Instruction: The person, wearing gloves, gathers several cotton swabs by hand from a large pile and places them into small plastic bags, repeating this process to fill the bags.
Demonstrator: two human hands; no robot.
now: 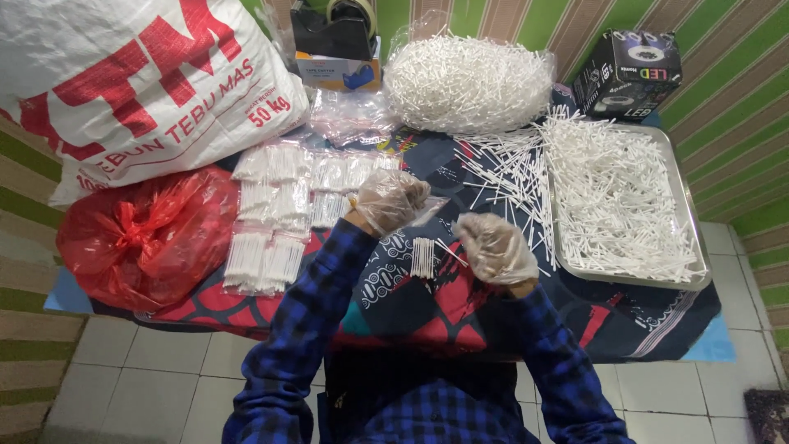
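Observation:
Both my hands wear thin clear plastic gloves over blue checked sleeves. My left hand (pixel 391 200) is closed around a small clear plastic bag (pixel 431 210) held above the patterned cloth (pixel 427 304). My right hand (pixel 496 249) is curled into a loose fist just to the right; I cannot tell whether it holds anything. Between the hands a small aligned bundle of white sticks (pixel 422 257) lies on the cloth. Loose white sticks (pixel 508 177) are scattered beyond my right hand.
A metal tray (pixel 689 222) heaped with white sticks sits right. Filled small packets (pixel 279 214) lie in rows left. A clear bag of sticks (pixel 467 82) and a black box (pixel 629 74) stand at the back, a white sack (pixel 140 82) and red bag (pixel 144 238) left.

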